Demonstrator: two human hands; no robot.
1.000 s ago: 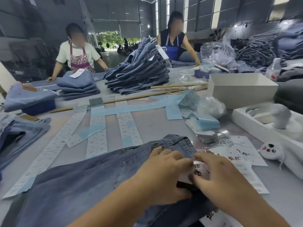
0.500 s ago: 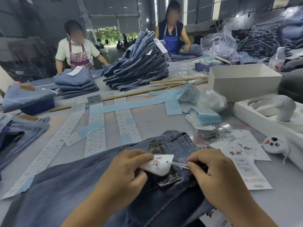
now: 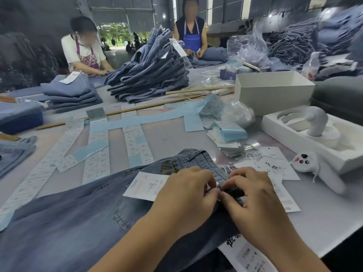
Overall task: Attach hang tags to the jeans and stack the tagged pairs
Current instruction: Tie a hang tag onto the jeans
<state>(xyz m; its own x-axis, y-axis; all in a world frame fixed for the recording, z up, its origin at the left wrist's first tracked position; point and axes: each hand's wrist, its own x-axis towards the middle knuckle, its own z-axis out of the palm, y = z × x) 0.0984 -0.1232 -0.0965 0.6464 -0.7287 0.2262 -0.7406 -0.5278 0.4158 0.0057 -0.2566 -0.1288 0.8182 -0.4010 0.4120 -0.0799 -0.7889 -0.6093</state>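
Note:
A pair of blue jeans (image 3: 68, 222) lies flat on the table in front of me, waistband to the right. A white hang tag (image 3: 144, 185) lies on the jeans just left of my hands. My left hand (image 3: 186, 195) and my right hand (image 3: 253, 195) meet fingertip to fingertip at the waistband, pinching the tag's thin string there. The string itself is mostly hidden by my fingers. More loose hang tags (image 3: 275, 163) lie on the table to the right of the waistband.
Strips of printed labels (image 3: 98, 154) and blue backing paper cover the table's middle. A tall jeans stack (image 3: 149, 75) and a smaller folded stack (image 3: 68, 93) stand behind. A white box (image 3: 275, 93), a foam tray (image 3: 314, 138) and a white plush toy (image 3: 314, 165) lie right. Two people work across.
The hang tag, held up in my left hand before, now lies flat on the jeans. Both hands have come together at the waistband.

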